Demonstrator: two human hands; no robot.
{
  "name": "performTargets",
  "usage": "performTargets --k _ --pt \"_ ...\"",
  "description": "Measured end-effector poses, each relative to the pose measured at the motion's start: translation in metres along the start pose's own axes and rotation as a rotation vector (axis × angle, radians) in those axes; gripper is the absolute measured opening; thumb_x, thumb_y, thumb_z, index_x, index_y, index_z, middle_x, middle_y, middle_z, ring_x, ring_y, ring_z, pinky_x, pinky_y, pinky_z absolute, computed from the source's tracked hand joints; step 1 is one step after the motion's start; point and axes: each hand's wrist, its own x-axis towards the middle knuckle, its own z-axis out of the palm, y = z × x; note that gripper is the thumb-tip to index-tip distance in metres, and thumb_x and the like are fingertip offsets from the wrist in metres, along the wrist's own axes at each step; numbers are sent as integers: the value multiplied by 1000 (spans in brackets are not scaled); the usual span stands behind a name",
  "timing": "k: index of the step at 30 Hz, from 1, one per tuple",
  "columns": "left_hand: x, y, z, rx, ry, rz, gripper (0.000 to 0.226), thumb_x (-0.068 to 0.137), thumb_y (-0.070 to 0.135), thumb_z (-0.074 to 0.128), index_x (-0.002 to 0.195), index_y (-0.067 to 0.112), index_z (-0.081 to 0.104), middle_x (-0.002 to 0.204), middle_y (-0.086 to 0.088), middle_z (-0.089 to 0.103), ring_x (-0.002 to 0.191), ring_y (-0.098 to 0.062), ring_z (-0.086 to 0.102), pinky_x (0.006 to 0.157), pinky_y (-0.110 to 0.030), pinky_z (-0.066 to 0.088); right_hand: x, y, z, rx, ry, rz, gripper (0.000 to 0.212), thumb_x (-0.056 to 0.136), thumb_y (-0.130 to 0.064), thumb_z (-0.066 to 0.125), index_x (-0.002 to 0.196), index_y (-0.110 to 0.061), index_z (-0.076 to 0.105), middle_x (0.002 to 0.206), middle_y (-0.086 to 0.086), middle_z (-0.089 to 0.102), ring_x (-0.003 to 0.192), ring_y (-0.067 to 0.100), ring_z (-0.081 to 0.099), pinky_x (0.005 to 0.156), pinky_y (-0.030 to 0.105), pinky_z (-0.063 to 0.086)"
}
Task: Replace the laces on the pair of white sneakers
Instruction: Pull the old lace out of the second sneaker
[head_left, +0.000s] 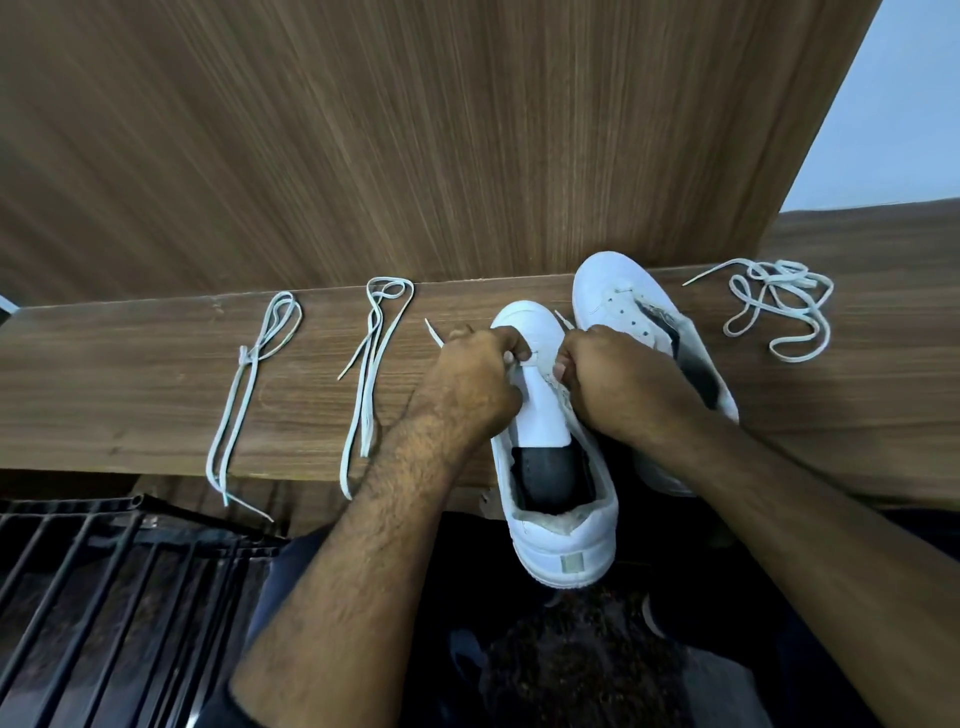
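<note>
The near sneaker (550, 467) sits at about five o'clock from the middle of the view, heel hanging over the front edge of the wooden shelf (130, 405) toward the person and toe pointing to twelve o'clock, which puts the eyelet rows square under both hands. The left hand (475, 374) has its fingers curled tight around one run of the white lace (434, 332), whose tip pokes out at ten o'clock from that fist; the right hand (608, 379) is likewise closed, pinching the other run by the eyelets at the toe end of the tongue, a short tip showing at twelve o'clock above it. Holding both ends at once probably lets the person even the lace across the lowest eyelets, though whether it is going in or coming out cannot be told. The second sneaker (639, 312) lies just beside the first at one o'clock, its eyelets looking bare, parked within reach. A loose tangled lace (779, 312) rests at two o'clock, well apart, while two neatly folded laces, one (249, 395) at nine o'clock and another (371, 364) nearer the hands, lie straight, seemingly kept sorted from the tangle.
</note>
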Motion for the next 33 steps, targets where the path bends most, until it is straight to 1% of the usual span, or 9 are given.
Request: performTargets --k 7,12,14,17,20,23,29,31,33 --pt "-4 4 -7 -9 45 -5 20 86 8 56 92 27 59 82 0 61 84 -25 56 68 -27 35 -10 -10 -25 908 20 -129 20 106 -21 45 95 -10 57 77 -8 56 66 -1 55 57 16 41" --pt "-7 5 -8 5 37 12 21 86 8 55 98 26 58 95 -3 66 89 -28 60 71 -31 44 -8 -24 -28 1341 78 -54 24 108 -16 39 88 -17 52 76 1 50 62 5 51 67 25 52" --pt "-7 5 -8 27 24 19 22 89 10 52 101 28 54 92 -4 65 87 -30 59 70 -32 42 -6 -22 -25 1209 169 -10 24 108 -17 38 87 -21 49 73 -3 46 59 5 43 62 23 46" --pt "-5 4 -5 37 23 3 30 90 6 49 107 30 46 85 -5 61 79 -31 60 64 -33 40 -6 -14 -23 471 306 -55 15 105 -20 43 95 -20 53 73 -7 49 61 10 43 59 22 31" --pt "-4 -3 -8 13 68 -61 39 88 -1 48 115 27 41 82 -5 55 74 -28 56 61 -34 41 -11 -7 -24 -104 137 -19 26 101 -42 48 94 -20 60 88 -1 48 80 19 50 68 32 29" --pt "-1 -16 -14 -33 109 -90 35 85 0 54 112 23 49 99 -9 62 89 -31 62 69 -39 54 -17 -4 -26 -202 -79 -8 32 97 -48 52 75 -24 54 78 -7 51 90 24 60 67 33 34" --pt "8 -21 -9 -88 72 -63 30 83 11 67 101 32 57 95 1 68 91 -25 66 80 -41 58 -16 -10 -46 651 222 -355 26 105 -23 49 86 -21 66 97 3 65 89 17 61 83 27 47" --pt "8 -19 -6 -106 66 -47 27 81 13 69 99 31 60 87 4 70 88 -23 67 79 -41 59 -18 -18 -57 1250 231 -286 28 108 -21 40 88 -13 58 103 8 70 92 19 64 85 26 51" --pt "8 -18 -3 -98 73 -25 24 78 12 67 95 29 64 82 4 71 85 -23 68 78 -40 59 -19 -21 -63 1602 172 -105 28 109 -25 35 88 -16 52 83 5 69 69 17 63 68 31 54"
